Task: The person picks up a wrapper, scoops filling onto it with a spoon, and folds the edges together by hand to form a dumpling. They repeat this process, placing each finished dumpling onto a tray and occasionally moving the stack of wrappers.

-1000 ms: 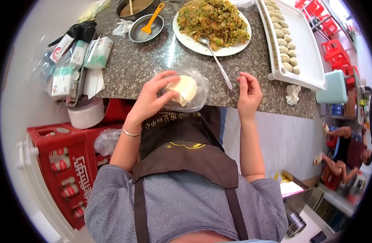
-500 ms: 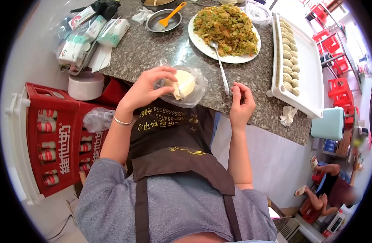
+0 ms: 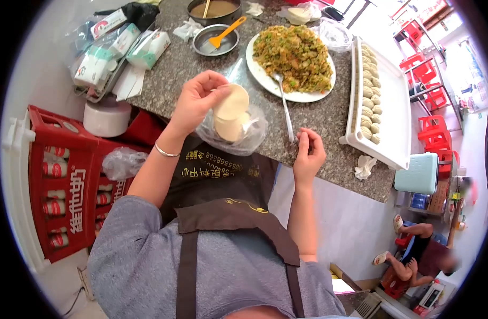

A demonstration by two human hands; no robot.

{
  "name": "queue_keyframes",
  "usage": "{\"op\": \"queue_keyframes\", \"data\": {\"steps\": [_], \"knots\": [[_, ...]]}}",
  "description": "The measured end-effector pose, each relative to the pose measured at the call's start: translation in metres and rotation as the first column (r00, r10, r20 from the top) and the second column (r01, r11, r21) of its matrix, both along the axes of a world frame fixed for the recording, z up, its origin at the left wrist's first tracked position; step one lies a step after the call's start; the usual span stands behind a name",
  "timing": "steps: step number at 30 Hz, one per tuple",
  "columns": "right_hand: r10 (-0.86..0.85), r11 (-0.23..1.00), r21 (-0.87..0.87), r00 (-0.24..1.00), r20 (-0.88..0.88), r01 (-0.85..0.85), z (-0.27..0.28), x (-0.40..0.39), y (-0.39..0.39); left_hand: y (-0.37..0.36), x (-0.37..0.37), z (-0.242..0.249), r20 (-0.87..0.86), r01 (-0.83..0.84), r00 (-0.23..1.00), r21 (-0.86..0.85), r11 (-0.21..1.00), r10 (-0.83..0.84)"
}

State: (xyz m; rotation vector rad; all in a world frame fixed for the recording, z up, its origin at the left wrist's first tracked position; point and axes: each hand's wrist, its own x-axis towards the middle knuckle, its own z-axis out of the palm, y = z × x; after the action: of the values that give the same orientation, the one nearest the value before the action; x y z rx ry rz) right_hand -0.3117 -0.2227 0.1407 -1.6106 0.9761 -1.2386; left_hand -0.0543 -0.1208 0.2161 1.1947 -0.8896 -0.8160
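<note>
My left hand [image 3: 198,101] pinches a round dumpling wrapper [image 3: 234,101] by its edge, thumb and fingers closed on it. Below it, a stack of pale wrappers [image 3: 229,131] lies in a clear plastic bag [image 3: 259,127] at the counter's front edge. My right hand [image 3: 310,155] hovers over the edge, fingers curled together with nothing seen in them. Just beyond it is the end of a metal spoon [image 3: 285,106], whose bowl rests in the chopped filling [image 3: 294,56] heaped on a white plate [image 3: 262,80].
A white tray [image 3: 395,101] with rows of finished dumplings [image 3: 367,101] stands on the right of the stone counter [image 3: 329,122]. Behind are a metal bowl [image 3: 204,45] with an orange brush [image 3: 222,34] and a pan [image 3: 214,8]. Red crates [image 3: 74,181] stand left; a person sits far right.
My left hand has lifted one wrapper off the stack in the bag and holds it raised. My right hand stays curled near the spoon's end. The view has shifted slightly.
</note>
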Motion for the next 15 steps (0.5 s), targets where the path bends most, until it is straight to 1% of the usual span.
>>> {"op": "queue_keyframes", "data": {"steps": [2, 3, 4, 5, 6, 8, 9, 10, 11, 12, 13, 14, 15], "knots": [[-0.014, 0.998, 0.064, 0.994, 0.107, 0.007, -0.002, -0.001, 0.001, -0.01, 0.001, 0.005, 0.0, 0.04, 0.999, -0.025, 0.999, -0.04], [-0.005, 0.997, 0.082, 0.993, 0.115, -0.004, 0.001, -0.002, 0.001, -0.014, 0.0, 0.007, -0.075, 0.101, 0.992, -0.019, 0.995, -0.102], [-0.035, 0.996, 0.081, 0.992, 0.118, 0.025, 0.011, 0.001, 0.003, -0.017, 0.0, 0.009, -0.15, 0.168, 0.974, -0.013, 0.986, -0.168], [0.028, 1.0, -0.01, 0.994, 0.105, -0.027, 0.024, 0.006, 0.006, -0.019, 0.002, 0.012, -0.211, 0.243, 0.949, 0.014, 0.97, -0.235], [0.087, 0.992, -0.093, 0.993, 0.082, -0.079, 0.04, 0.013, 0.012, -0.024, 0.0, 0.012, -0.213, 0.277, 0.94, 0.021, 0.961, -0.266], [0.194, 0.981, -0.005, 0.976, 0.101, -0.195, 0.075, 0.038, 0.029, -0.029, -0.007, 0.01, -0.383, 0.301, 0.875, -0.046, 0.952, -0.296], [0.159, 0.987, 0.006, 0.982, 0.101, -0.16, 0.078, 0.047, 0.031, -0.031, -0.009, 0.01, -0.426, 0.324, 0.849, -0.049, 0.945, -0.313], [0.282, 0.931, 0.161, 0.925, 0.255, -0.328, 0.08, 0.055, 0.033, -0.032, -0.009, 0.007, -0.433, 0.352, 0.837, -0.042, 0.935, -0.335], [0.367, 0.82, 0.273, 0.828, 0.424, -0.503, 0.08, 0.061, 0.034, -0.033, -0.006, 0.002, -0.43, 0.377, 0.829, -0.041, 0.925, -0.357], [0.352, 0.828, 0.277, 0.836, 0.421, -0.488, 0.077, 0.064, 0.033, -0.033, -0.002, -0.003, -0.425, 0.395, 0.824, -0.045, 0.918, -0.375], [0.364, 0.797, 0.315, 0.826, 0.431, -0.515, 0.072, 0.066, 0.031, -0.032, 0.005, -0.007, -0.382, 0.411, 0.842, -0.006, 0.912, -0.382], [0.376, 0.761, 0.355, 0.814, 0.442, -0.544, 0.066, 0.069, 0.03, -0.032, 0.007, -0.01, -0.388, 0.418, 0.837, -0.004, 0.909, -0.387], [0.325, 0.741, 0.41, 0.819, 0.474, -0.532, 0.061, 0.074, 0.03, -0.033, 0.003, -0.01, -0.336, 0.336, 0.888, 0.009, 0.942, -0.314]]}}
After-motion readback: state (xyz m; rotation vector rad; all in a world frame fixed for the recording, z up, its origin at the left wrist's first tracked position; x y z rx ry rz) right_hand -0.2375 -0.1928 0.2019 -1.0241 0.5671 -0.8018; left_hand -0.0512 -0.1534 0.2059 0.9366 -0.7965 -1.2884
